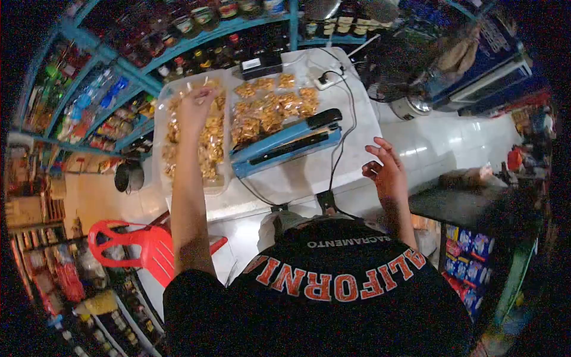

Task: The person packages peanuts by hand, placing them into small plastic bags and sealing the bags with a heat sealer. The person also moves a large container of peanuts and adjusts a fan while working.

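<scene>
My left hand [199, 102] reaches over the far end of a translucent plastic tub [225, 178]. Its fingers are drawn together; what they hold, if anything, is too small to make out. Clear packets of golden-brown snacks [211, 140] lie inside the tub. My right hand [385, 166] is raised off the table's right edge, fingers apart and slightly curled, holding nothing. Between my hands a blue impulse sealer [285, 147] lies slantwise on the white table [361, 128]. More filled snack packets [273, 107] are spread behind the sealer.
A black box [262, 65] and a white power strip [326, 78] with dark cables sit at the table's back. A red plastic chair [143, 247] stands at left, near a dark bucket [128, 177]. Blue shelves [134, 74] with bottles rise behind. A metal pot [410, 108] is at right.
</scene>
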Tool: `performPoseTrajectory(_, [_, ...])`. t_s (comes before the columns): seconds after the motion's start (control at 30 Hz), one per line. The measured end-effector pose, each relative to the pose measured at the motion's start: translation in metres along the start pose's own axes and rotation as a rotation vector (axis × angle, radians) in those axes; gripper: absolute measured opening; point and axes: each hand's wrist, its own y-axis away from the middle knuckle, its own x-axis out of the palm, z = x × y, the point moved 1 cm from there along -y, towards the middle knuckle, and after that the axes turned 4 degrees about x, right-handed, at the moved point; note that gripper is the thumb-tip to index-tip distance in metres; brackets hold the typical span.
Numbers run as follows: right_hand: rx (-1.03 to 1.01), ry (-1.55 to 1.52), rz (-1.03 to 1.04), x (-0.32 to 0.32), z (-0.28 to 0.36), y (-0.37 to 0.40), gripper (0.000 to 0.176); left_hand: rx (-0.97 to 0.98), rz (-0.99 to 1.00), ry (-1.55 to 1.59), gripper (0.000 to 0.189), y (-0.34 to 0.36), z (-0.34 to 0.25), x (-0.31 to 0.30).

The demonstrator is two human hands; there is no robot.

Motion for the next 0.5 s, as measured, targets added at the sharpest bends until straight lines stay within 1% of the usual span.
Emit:
performPoseTrajectory(0.03, [0.011,0.002,0.019,0.002,-0.001,0.000,0.030,-0.011,-0.008,-0.017,0.037,0.010,0.000,-0.018])
performPoseTrajectory(0.1, [0.035,0.028,0.020,0.006,-0.002,-0.002,0.030,-0.460,0.180,-0.277,0.028,0.036,0.002,-0.052])
performPoseTrajectory(0.13, [0.033,0.022,0.047,0.008,-0.004,-0.001,0.030,-0.468,0.174,-0.282,0.028,0.050,0.014,-0.062])
performPoseTrajectory(0.2, [0.039,0.036,0.069,0.011,-0.006,-0.002,0.030,-0.522,0.148,-0.395,0.024,0.082,0.042,-0.071])
performPoseTrajectory(0.23, [0.040,0.047,0.084,0.013,-0.008,-0.002,0.030,-0.531,0.143,-0.399,0.024,0.096,0.044,-0.072])
performPoseTrajectory(0.3, [0.041,0.054,0.107,0.017,-0.011,0.000,0.030,-0.339,-0.008,-0.597,0.023,0.118,0.047,-0.075])
performPoseTrajectory(0.33, [0.036,0.055,0.122,0.019,-0.012,0.001,0.030,-0.230,-0.092,-0.561,0.025,0.123,0.050,-0.076])
performPoseTrajectory(0.37, [0.039,0.060,0.130,0.021,-0.013,0.001,0.030,-0.237,-0.097,-0.564,0.025,0.129,0.054,-0.077])
performPoseTrajectory(0.43, [0.058,0.066,0.124,0.024,-0.015,0.003,0.031,-0.330,0.095,-0.545,0.025,0.142,0.067,-0.076])
performPoseTrajectory(0.47, [0.059,0.070,0.127,0.024,-0.016,0.004,0.031,-0.334,0.093,-0.545,0.025,0.150,0.085,-0.070])
performPoseTrajectory(0.5, [0.064,0.067,0.126,0.024,-0.017,0.005,0.030,-0.334,0.068,-0.419,0.026,0.159,0.119,-0.060])
